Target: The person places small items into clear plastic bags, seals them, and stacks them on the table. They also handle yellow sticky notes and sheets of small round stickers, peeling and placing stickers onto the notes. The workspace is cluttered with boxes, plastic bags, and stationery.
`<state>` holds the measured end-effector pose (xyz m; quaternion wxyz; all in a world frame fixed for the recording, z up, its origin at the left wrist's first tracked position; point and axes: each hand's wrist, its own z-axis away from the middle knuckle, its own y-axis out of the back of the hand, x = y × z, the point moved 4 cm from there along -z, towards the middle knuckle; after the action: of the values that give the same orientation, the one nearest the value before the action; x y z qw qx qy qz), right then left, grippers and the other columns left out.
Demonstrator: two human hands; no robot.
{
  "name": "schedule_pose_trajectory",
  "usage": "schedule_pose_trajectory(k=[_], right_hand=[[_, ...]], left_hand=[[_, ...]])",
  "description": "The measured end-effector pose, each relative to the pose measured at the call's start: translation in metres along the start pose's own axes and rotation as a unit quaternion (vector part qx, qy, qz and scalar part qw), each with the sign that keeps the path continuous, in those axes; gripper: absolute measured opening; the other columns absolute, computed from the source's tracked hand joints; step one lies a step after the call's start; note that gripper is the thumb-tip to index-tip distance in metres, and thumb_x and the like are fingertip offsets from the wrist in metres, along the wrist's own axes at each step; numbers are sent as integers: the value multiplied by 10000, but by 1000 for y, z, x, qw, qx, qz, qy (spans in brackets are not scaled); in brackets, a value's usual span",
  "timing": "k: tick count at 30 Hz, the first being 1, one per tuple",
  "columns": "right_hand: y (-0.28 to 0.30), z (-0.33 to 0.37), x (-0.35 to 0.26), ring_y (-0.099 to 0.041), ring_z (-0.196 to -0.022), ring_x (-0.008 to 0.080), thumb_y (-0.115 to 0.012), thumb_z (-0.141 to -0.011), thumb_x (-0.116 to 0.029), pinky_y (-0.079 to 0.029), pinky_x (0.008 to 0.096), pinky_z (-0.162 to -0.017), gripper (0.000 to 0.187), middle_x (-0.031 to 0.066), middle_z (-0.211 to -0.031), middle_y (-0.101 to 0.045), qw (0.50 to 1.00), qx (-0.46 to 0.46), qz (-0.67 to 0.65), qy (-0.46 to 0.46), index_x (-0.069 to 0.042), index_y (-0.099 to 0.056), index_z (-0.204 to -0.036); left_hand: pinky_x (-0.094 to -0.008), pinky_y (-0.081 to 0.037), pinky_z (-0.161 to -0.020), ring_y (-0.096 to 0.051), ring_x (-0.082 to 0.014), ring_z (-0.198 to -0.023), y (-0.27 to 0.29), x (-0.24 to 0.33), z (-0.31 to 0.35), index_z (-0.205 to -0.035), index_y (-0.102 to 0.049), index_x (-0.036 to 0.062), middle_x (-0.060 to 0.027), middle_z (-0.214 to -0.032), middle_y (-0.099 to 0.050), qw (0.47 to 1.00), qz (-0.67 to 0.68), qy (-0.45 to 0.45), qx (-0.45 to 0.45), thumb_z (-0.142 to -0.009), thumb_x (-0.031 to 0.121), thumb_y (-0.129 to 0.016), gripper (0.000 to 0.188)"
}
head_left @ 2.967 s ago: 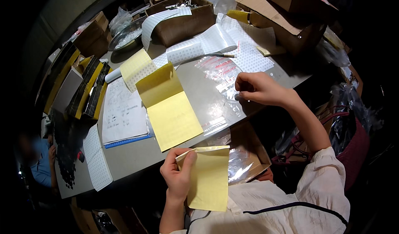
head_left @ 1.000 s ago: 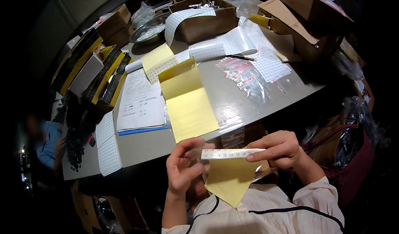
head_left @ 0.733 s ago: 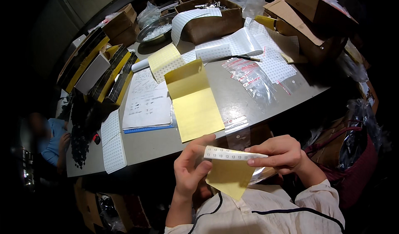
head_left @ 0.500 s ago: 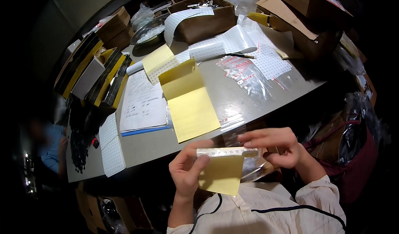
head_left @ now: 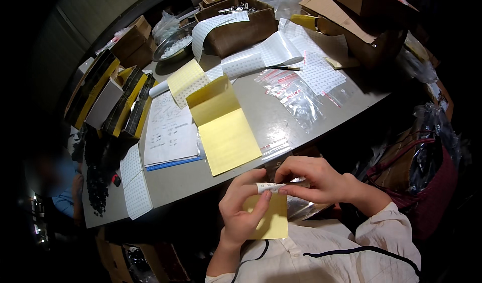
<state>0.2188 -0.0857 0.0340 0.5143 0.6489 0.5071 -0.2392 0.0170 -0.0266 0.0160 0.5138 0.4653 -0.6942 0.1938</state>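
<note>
Our left hand (head_left: 240, 213) and right hand (head_left: 315, 180) pinch a yellow sheet (head_left: 272, 221) — top curled, labels (head_left: 268, 186) remaining; a creased sheet (head_left: 228, 145) lies at eleven o'clock.

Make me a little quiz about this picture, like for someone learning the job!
1. True or false: the person's left grip is empty.
2. What colour is the edge under the white written pages: A red, B blue or C green?
3. Which is nearer the person: the open brown box or the red-striped clear bags?

Key:
1. False; it holds a yellow sheet.
2. B.
3. The red-striped clear bags.
</note>
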Motion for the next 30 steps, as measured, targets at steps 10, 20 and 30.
schedule_pose_trajectory(k=[10,20,30], right_hand=[[4,0,11,-667,-868,274,-701,-978,-191,-540,375,-754,250,130,-1048,-670,991,-73,-72,-88,-23,-677,-1161],[9,-4,11,-688,-936,174,-739,-993,-196,-558,322,-848,252,90,-1034,-710,984,-118,-107,-77,8,-680,-1130],[17,-6,4,-706,-882,177,-785,-956,-184,-568,309,-798,234,88,-982,-726,992,-86,-49,-79,6,-704,-1064]], left_hand=[[-311,-558,-842,-719,-219,-945,-7,13,-7,-995,-766,-37,-162,-1048,-759,999,-15,-2,-37,-836,-95,-755,170],[-304,-553,-838,-697,-218,-955,-10,15,-12,-946,-758,-19,-137,-1068,-705,994,-45,-69,-72,-798,-61,-773,155],[-305,-558,-823,-714,-224,-930,-8,11,-17,-995,-778,-5,-133,-1051,-725,993,-83,-50,-72,-810,-46,-801,191]])
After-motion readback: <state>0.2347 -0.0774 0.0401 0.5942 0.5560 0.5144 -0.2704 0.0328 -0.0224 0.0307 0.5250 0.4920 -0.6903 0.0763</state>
